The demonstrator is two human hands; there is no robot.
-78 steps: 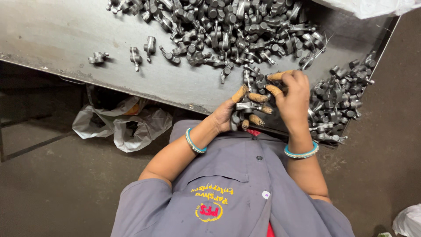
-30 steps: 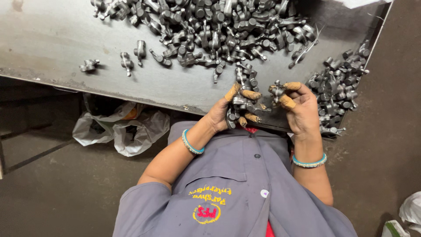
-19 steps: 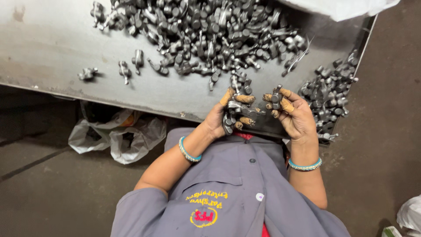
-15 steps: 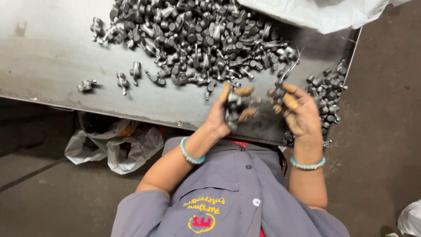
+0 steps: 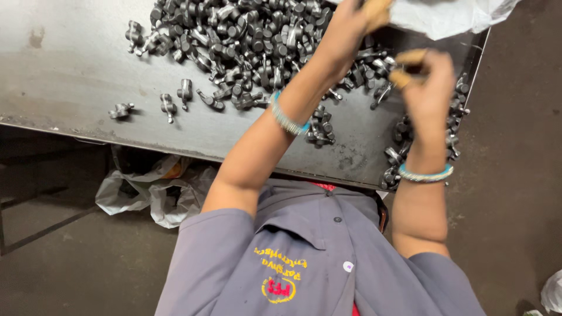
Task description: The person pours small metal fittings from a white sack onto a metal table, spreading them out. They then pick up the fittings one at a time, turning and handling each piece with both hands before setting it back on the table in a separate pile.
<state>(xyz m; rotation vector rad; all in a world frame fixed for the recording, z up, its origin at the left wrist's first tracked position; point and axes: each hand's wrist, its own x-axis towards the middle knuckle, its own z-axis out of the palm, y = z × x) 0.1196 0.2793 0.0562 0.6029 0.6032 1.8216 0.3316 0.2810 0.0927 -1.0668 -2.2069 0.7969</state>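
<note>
The left hand (image 5: 351, 23) is stretched far over the metal table (image 5: 58, 76), above the big heap of dark metal parts (image 5: 246, 35) near the table's far edge. It is blurred and its fingers sit at the top border of the picture, so I cannot tell if they are closed on something or open. The right hand (image 5: 427, 88) is raised over the right end of the table, above a smaller group of the same parts (image 5: 453, 137) along the right edge. Its fingertips (image 5: 404, 76) (they look yellowish, maybe covered) are bent together, but the blur hides whether a part is between them. Each wrist carries a turquoise bangle (image 5: 288, 120). A few single parts (image 5: 168, 105) lie apart on the left. A white plastic bag (image 5: 451, 17) rests at the far right corner, and crumpled bags (image 5: 152, 193) lie on the floor under the table.
</note>
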